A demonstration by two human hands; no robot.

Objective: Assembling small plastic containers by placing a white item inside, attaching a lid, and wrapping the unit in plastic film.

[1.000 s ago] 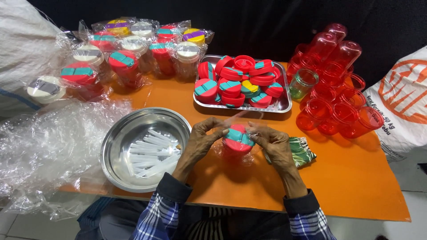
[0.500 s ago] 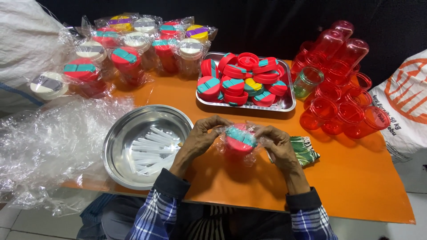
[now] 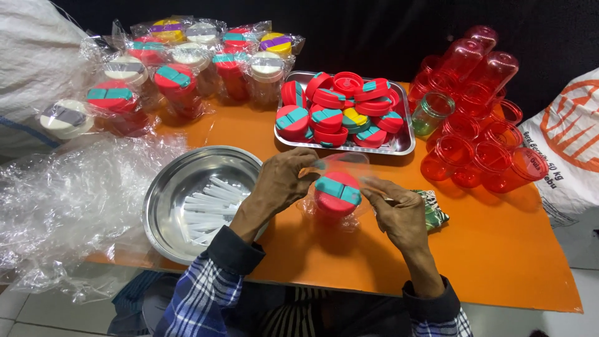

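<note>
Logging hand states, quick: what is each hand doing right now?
Left hand: fingers closed on the clear wrap around the red cup with teal lid.
Right hand: fingers pinching the same wrap.

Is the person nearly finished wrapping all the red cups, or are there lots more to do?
About a dozen wrapped cups stand at the table's far left. The left hand and right hand are pulling a clear bag around one red lidded cup. Plenty seems left: a tray of loose lids and a pile of bare red cups.
</note>
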